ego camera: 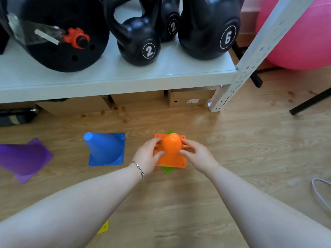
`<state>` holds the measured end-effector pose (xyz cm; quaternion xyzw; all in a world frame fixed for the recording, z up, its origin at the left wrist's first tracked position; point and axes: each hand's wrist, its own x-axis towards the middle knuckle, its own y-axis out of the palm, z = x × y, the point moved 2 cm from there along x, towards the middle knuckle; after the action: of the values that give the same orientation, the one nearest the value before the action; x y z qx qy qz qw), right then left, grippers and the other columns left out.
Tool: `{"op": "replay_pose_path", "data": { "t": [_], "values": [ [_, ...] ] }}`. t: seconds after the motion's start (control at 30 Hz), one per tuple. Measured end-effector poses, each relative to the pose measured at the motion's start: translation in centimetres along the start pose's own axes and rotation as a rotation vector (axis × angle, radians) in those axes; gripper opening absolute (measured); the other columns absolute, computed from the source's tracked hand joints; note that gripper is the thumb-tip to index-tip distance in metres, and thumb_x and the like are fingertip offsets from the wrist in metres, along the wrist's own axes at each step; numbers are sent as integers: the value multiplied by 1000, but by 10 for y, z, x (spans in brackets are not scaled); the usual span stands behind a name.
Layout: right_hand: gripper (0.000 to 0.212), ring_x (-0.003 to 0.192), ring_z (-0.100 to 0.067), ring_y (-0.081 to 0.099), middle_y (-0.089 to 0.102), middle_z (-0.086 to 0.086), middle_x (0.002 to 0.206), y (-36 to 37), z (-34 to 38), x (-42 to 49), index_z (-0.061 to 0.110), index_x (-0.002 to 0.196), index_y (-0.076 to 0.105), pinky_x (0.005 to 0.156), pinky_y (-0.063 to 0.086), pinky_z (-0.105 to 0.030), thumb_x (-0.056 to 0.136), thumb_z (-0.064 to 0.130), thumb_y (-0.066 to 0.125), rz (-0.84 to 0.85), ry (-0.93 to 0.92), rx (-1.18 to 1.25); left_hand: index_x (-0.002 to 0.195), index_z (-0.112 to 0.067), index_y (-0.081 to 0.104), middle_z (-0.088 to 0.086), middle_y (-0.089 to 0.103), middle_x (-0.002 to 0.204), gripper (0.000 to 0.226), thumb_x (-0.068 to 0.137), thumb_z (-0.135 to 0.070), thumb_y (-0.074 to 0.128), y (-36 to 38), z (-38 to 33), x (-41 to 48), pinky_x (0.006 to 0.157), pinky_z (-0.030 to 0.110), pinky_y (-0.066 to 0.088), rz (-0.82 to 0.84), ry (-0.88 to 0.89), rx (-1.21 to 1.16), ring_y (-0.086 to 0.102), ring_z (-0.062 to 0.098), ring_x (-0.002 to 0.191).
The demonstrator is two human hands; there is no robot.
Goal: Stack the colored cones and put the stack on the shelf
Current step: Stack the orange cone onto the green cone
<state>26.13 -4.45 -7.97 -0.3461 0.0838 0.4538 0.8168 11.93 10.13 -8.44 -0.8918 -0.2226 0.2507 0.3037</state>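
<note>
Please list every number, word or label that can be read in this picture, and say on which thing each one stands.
"2": white, in a circle, on the front small kettlebell.
"2": in a circle, on the small kettlebell behind it.
"6": in a circle, on the big kettlebell.
White sticker on the cardboard box under the shelf: too small to read.
The cones carry no text.

Glossy plastic orange cone (171, 151) on smooth wood-grain floor (250, 149); matt black kettlebells (141, 42).
</note>
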Motion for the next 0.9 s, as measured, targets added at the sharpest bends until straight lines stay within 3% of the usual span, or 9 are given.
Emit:
{"op": "replay_pose_path", "data": {
  "t": [0.27,0.5,0.67,0.9],
  "values": [
    [50,121,-13,56,58,3,134,-4,7,10,26,136,54,106,41,-29,88,19,67,33,-67,-21,125,-20,50,2,61,124,45,84,-29,67,4,1,-5,90,37,54,-57,-56,-53,67,17,95],
    [50,130,-15,50,53,2,142,-6,14,23,27,139,51,112,36,-32,91,16,59,79,-86,-62,132,-21,43,5,59,123,56,83,-33,68,12,-1,-4,91,37,52,-90,-120,-37,65,22,100],
    [51,128,-13,51,55,2,140,-4,11,25,26,139,51,105,38,-24,92,9,54,90,-53,-35,133,-22,44,6,57,125,54,84,-29,67,14,-1,0,93,36,50,-72,-124,-19,64,25,102],
    [53,115,-17,61,59,-2,132,10,-9,-2,22,135,54,105,46,-38,86,8,66,1,-62,-2,136,-20,48,6,56,132,53,85,-17,65,1,10,3,99,31,48,14,-58,-21,64,21,106]
  ]
}}
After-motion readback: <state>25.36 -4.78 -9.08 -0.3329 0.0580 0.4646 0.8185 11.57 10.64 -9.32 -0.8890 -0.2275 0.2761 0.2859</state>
